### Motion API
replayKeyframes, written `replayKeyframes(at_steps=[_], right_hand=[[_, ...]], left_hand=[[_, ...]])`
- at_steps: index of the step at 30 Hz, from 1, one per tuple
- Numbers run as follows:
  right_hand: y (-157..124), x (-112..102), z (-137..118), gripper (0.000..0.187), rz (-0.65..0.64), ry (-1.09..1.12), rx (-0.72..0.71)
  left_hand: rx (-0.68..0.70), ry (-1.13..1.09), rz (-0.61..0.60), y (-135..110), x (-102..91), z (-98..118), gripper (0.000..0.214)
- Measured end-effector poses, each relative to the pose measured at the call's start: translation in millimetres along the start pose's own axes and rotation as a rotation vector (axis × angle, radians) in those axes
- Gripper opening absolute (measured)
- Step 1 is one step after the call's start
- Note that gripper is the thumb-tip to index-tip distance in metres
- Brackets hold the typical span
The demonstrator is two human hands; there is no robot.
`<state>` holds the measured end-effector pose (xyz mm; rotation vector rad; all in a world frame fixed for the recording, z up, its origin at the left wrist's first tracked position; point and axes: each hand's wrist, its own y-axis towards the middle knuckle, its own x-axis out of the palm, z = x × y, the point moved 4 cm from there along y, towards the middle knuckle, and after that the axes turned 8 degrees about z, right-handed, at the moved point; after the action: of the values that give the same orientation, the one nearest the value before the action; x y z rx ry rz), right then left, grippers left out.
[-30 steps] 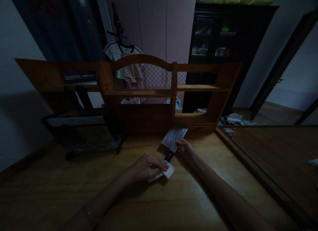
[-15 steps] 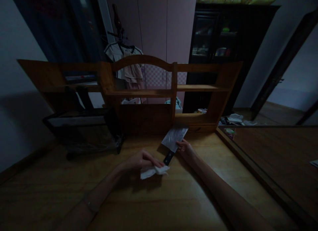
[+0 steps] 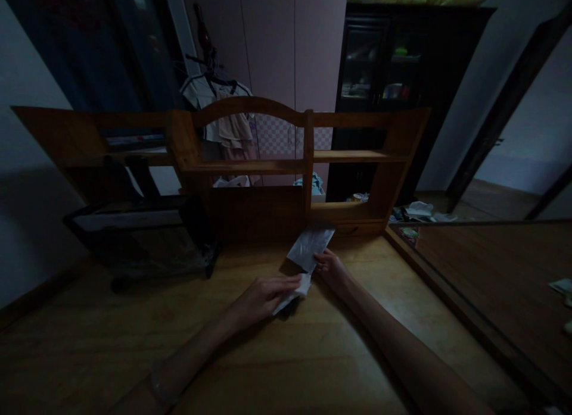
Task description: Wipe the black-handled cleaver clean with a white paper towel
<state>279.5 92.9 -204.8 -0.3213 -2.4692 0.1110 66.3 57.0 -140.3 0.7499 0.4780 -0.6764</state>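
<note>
A cleaver with a broad grey blade [image 3: 311,246] and a black handle [image 3: 291,308] is tilted above the wooden tabletop [image 3: 286,367]. My right hand [image 3: 331,271] grips the blade by its lower right edge, near the handle. My left hand [image 3: 268,296] is closed on a white tissue [image 3: 295,293], which lies over the handle and hides most of it. Only a dark part of the handle shows below the tissue. The left fingertips point toward the base of the blade.
A black knife block [image 3: 138,236] with dark handles sticking up stands at the left. Along the back of the table runs a wooden shelf unit [image 3: 254,168]. A brown raised-edge surface [image 3: 482,272] adjoins on the right.
My left hand has moved up and right with the tissue, from the handle's end to over the handle near the blade. My right hand keeps its hold; the view has shifted slightly.
</note>
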Motion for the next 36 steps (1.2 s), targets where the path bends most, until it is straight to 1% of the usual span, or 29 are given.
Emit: replayKeyframes(at_steps=[4,9,16,19,20,21,24,25,26,27,28,30,32,34,36], right_hand=[[-1.2,0.0,-0.4,0.019,-0.005,0.005,-0.004],[-1.1,-0.2,0.0,0.019,-0.001,0.003,0.0],[-3.9,2.2,-1.9,0.022,0.006,0.002,-0.008],[-5.6,3.4,-2.8,0.023,0.003,-0.001,-0.003],[-5.5,3.4,-2.7,0.022,0.002,-0.002,-0.001],[-5.0,3.2,-2.6,0.021,0.002,-0.003,-0.002],[-2.8,2.2,-1.7,0.019,0.002,-0.002,-0.008],[-2.3,2.0,-1.5,0.019,0.001,-0.002,-0.008],[-2.2,2.0,-1.3,0.019,-0.001,-0.001,-0.007],[-2.4,2.1,-1.4,0.019,-0.002,0.0,-0.006],[-3.0,2.4,-1.5,0.019,-0.004,0.001,-0.005],[-4.8,3.1,-2.2,0.019,-0.005,0.007,-0.006],[-6.4,3.6,-2.9,0.019,-0.004,0.011,-0.007],[-6.9,3.7,-2.8,0.019,-0.003,0.013,-0.006],[-5.9,3.3,-2.1,0.019,-0.007,0.012,-0.003]], left_hand=[[-0.014,-0.014,-0.019,-1.1,-2.6,-2.7,0.033],[-0.06,-0.105,-0.111,-2.0,-12.4,-6.2,0.03],[-0.196,-0.209,-0.258,-2.9,-24.7,-8.9,0.038],[-0.235,-0.2,-0.308,-3.6,-25.9,-10.9,0.042],[-0.236,-0.172,-0.271,-2.5,-26.8,-12.1,0.042],[-0.229,-0.132,-0.183,-0.5,-28.8,-13.2,0.04],[-0.192,-0.011,0.212,4.5,-34.6,-13.6,0.035],[-0.183,0.012,0.296,4.8,-33.1,-12.8,0.036],[-0.175,0.025,0.325,4.9,-29.1,-11.8,0.039],[-0.159,0.034,0.304,4.9,-22.9,-10.5,0.042],[-0.131,0.042,0.25,4.5,-15.7,-9.0,0.045],[-0.043,0.059,0.11,2.2,-1.2,-5.9,0.05],[0.038,0.074,0.002,-1.3,8.9,-4.5,0.052],[0.074,0.091,-0.04,-3.8,12.8,-5.3,0.052],[0.086,0.1,-0.048,-4.8,12.5,-6.6,0.05]])
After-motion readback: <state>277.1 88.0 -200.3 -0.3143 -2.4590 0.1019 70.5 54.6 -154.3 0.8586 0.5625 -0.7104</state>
